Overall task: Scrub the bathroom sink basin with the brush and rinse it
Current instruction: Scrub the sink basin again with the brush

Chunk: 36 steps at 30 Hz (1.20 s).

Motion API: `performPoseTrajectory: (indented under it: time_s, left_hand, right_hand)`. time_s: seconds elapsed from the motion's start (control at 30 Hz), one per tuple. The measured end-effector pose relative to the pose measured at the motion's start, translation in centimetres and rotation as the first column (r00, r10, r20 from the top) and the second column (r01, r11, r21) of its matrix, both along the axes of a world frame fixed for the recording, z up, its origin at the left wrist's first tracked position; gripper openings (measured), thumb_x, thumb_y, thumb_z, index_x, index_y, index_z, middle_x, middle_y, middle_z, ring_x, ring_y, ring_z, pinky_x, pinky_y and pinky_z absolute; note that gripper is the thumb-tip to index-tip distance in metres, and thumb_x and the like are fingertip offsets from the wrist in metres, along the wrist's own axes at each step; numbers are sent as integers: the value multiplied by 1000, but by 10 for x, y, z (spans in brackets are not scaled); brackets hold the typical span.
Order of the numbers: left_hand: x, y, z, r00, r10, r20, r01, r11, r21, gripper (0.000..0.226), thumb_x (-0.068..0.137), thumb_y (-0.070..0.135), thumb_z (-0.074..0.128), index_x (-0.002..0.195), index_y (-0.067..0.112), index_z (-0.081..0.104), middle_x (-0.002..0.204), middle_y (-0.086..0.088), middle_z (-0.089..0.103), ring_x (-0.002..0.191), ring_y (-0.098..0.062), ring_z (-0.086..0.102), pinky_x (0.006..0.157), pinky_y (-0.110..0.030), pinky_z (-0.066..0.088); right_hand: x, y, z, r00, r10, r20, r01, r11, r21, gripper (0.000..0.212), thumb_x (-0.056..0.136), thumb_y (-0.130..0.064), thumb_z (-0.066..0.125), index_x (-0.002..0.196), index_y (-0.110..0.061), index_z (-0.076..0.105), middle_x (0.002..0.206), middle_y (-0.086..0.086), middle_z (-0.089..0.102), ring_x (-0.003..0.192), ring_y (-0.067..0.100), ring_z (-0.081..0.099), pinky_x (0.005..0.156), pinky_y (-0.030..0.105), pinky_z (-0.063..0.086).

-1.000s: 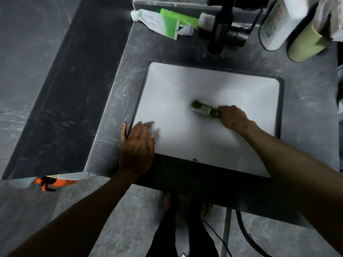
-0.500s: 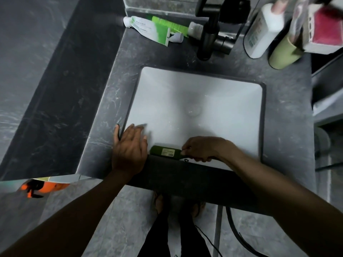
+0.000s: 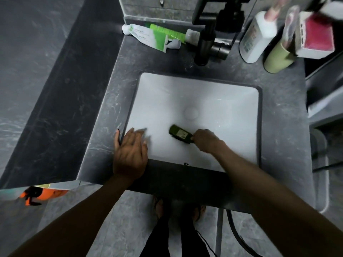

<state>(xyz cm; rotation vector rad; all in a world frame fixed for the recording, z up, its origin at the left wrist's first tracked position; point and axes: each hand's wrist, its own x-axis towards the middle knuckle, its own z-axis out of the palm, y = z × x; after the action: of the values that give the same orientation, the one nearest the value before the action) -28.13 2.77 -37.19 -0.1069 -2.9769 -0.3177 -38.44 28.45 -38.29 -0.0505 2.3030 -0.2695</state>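
One dark green brush (image 3: pixel 181 134) lies low in the white sink basin (image 3: pixel 222 101), bristles down on the basin floor, just in front of the drain (image 3: pixel 191 112) & slightly left of it; a pale label shows on its back. R hand (image 3: pixel 206 140) grasps the handle end, fingers curled round it, forearm coming in from the lower right. L hand (image 3: pixel 130 153) is flat & relaxed, holding nothing: palm on the front-left corner of the rim, straight fingers reaching onto the white surface. Grey marbled countertop (image 3: pixel 284 117) frames the basin. Behind it stands a black faucet (image 3: pixel 206 43), w/ green-and-white toothpaste tubes (image 3: pixel 148 35) lying to its left. To its right: a white bottle (image 3: pixel 256 38), then a pale green cup (image 3: pixel 276 58), then a red-and-white box (image 3: pixel 315 39), blurred. Below the counter's left edge, an orange item (image 3: pixel 44 194), too unclear to name.
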Motion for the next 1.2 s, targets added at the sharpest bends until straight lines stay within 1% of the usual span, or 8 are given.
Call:
performPoseTrajectory:
  time_s: [0.13,0.3,0.37,0.5,0.73,0.8,0.97,1.2]
  left_hand:
    - [-1,2,2,998,-47,47,49,997,-53,46,100,25,37,138,7,58,142,-13,58,143,-30,44,124,-61,9]
    - [-28,33,10,959,-185,213,190,982,-3,36,97,17,40,109,9,73,111,-14,70,106,-33,63,101,-40,42]
    - [-46,57,13,891,-96,445,-37,959,281,32,105,21,45,105,11,76,105,-4,72,98,-23,66,89,-29,47]
    - [-86,102,5,569,-21,822,-697,517,496,46,107,44,45,109,6,72,101,-11,76,89,-23,72,93,-40,58]
    - [-98,122,-5,428,-66,901,-834,356,422,33,102,24,62,120,-4,59,103,-22,71,84,-28,72,69,-34,62]
    - [-101,121,-8,446,-85,891,-793,425,437,16,102,12,60,114,2,56,100,-21,70,81,-27,72,71,-35,63]
    - [-118,97,-25,517,-108,849,-364,870,333,2,103,17,54,104,18,55,91,-10,72,64,-17,62,55,-26,51]
    - [-154,89,-53,742,-212,636,189,976,105,29,102,45,53,103,18,64,104,-11,71,97,-34,66,73,-37,50]
  right_hand:
    - [13,-23,-2,966,-223,-128,218,975,-52,31,99,-25,46,119,-6,60,119,15,64,107,32,63,83,36,50]
    - [15,-33,1,858,-500,121,511,801,-312,32,92,-12,53,122,0,53,110,19,67,98,32,68,85,43,57]
    - [14,-33,2,799,-568,198,594,694,-406,33,91,-11,58,121,1,54,106,20,68,94,33,69,84,49,58]
    - [27,-33,8,707,-645,290,685,524,-506,17,94,-12,55,102,-3,68,88,13,74,80,28,73,81,49,60]
    - [54,-2,27,914,-402,53,360,745,-562,32,99,-9,48,121,-19,69,115,4,70,101,16,66,93,26,50]
    - [60,12,24,920,-374,-113,284,839,-464,31,99,-12,50,123,-22,68,122,2,67,108,16,63,92,20,44]
    - [81,52,18,864,-282,-417,265,959,-98,32,93,-11,50,119,-16,68,119,8,65,107,24,61,95,31,48]
    - [114,55,6,626,-505,-594,570,816,-93,35,82,-30,35,93,-15,65,91,4,60,85,23,56,78,35,48]
